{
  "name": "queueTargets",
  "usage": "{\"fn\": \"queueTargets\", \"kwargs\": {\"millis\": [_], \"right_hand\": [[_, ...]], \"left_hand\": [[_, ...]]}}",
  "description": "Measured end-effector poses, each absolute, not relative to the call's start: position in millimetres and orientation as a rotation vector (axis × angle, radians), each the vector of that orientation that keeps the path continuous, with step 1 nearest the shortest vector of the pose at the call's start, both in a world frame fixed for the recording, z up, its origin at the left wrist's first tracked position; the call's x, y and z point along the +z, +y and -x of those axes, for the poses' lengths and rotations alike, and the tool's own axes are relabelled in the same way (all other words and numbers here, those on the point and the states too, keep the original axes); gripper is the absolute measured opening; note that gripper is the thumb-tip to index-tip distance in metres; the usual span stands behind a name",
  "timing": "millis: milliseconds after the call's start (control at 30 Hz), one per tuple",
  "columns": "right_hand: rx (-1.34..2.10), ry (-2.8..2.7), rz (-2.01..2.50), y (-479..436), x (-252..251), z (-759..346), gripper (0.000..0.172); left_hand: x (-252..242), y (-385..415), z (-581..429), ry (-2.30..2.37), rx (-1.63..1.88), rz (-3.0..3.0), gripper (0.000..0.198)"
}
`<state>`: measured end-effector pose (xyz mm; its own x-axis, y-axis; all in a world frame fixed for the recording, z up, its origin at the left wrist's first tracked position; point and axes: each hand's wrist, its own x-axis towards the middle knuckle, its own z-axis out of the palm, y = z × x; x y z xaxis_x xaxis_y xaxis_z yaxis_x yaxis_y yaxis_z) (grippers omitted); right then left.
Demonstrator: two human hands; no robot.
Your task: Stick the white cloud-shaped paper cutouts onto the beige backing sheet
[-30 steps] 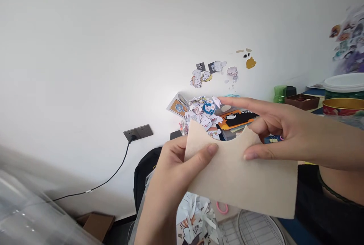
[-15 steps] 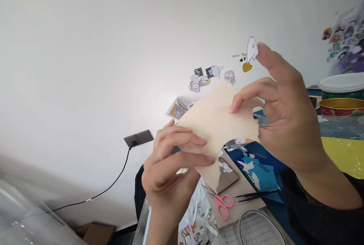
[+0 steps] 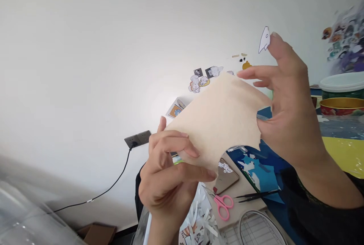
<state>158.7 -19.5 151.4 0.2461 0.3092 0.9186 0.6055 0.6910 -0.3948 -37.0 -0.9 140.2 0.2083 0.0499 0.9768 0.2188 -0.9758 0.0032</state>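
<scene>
A cream sheet of paper [image 3: 218, 112] with cut, curved notches along its lower edge is held up between my hands. My left hand [image 3: 170, 177] grips its lower left, thumb and fingers pressed on the near face. My right hand [image 3: 295, 105] holds the right side, with one fingertip near the top edge and the thumb by a notch on the right. On the tip of its raised finger sits a small white paper cutout [image 3: 265, 39] with a dark outline and a little circle. Parts of the right hand's grip are hidden.
Pink-handled scissors [image 3: 223, 203], black tweezers [image 3: 256, 195] and white paper strips [image 3: 199, 218] lie below. Blue paper scraps [image 3: 264, 173] are on the right, near a white-lidded tub [image 3: 341, 83] and a red-gold tin [image 3: 341, 106]. Stickers [image 3: 196, 82] dot the wall beside a socket [image 3: 138, 139].
The cream paper has turned and been straightened, showing more of its face. My right hand's fingers have moved up, carrying the white cutout up and to the right. My left hand has shifted slightly.
</scene>
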Motion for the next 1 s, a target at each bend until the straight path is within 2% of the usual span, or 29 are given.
{"fn": "queueTargets", "kwargs": {"millis": [67, 100, 200, 267, 300, 333, 467, 600, 667, 700, 800, 933, 1000], "right_hand": [[-0.151, -1.359, 0.874, -17, 152, -170, 0.097], [0.003, -1.317, 0.882, -16, 153, -177, 0.095], [0.529, -1.082, 0.834, -15, 158, -194, 0.069], [0.744, -0.999, 0.786, -15, 161, -200, 0.050], [0.801, -1.001, 0.773, -16, 163, -201, 0.046], [0.830, -1.021, 0.774, -16, 163, -201, 0.048], [0.806, -1.132, 0.815, -17, 161, -195, 0.082], [0.769, -1.110, 0.800, -16, 161, -192, 0.085], [0.746, -1.082, 0.796, -16, 162, -193, 0.087], [0.740, -1.083, 0.792, -16, 162, -194, 0.088], [0.741, -1.113, 0.782, -16, 162, -196, 0.092], [0.745, -1.130, 0.783, -17, 161, -196, 0.092], [0.731, -1.142, 0.782, -17, 160, -197, 0.091]], "left_hand": [[140, 1, 37, -0.273, -1.892, 2.373, 0.034], [140, 3, 36, -0.273, -1.904, 2.400, 0.034], [139, 10, 36, -0.263, -1.956, 2.487, 0.033], [137, 14, 35, -0.270, -1.984, 2.531, 0.032], [136, 16, 35, -0.285, -1.988, 2.552, 0.032], [135, 16, 33, -0.304, -1.988, 2.573, 0.032], [134, 14, 29, -0.451, -2.154, 2.632, 0.033], [141, 10, 31, -0.814, -2.706, 2.633, 0.020], [146, 7, 33, -1.060, -2.824, 2.717, 0.019], [149, 5, 34, -1.182, -2.838, 2.763, 0.025], [154, -2, 34, -1.484, -2.704, 2.965, 0.043], [156, -9, 33, -1.564, -2.284, 3.410, 0.035], [156, -9, 35, -1.517, -2.230, 3.492, 0.033]]}}
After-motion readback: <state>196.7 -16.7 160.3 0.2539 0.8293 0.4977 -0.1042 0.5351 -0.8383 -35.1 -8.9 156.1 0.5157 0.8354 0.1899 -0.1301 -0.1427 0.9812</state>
